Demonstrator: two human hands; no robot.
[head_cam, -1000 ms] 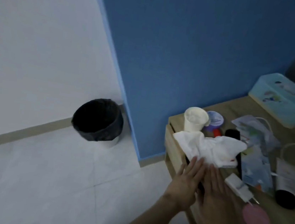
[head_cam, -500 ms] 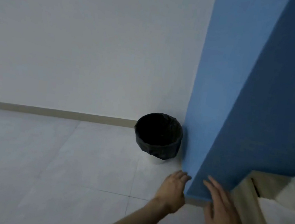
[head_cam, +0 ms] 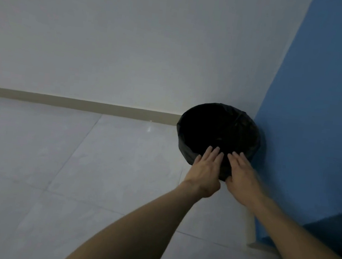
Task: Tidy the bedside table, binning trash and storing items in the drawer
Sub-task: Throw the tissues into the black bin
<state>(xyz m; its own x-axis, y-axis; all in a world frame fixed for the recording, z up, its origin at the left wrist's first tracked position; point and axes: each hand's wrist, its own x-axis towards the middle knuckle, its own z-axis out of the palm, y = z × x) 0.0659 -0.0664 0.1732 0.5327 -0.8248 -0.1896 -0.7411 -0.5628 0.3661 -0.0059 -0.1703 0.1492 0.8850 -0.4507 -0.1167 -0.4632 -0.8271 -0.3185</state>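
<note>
While left hand (head_cam: 204,172) and right hand (head_cam: 241,176) spread, bin (head_cam: 185,148) sits ahead.

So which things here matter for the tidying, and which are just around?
Part of the job:
bin, black liner, standing by the blue wall
left hand, fingers straight, at the bin's near rim
right hand, likewise, holding nothing

Just around:
floor
white wall
blue wall
skirting
</note>
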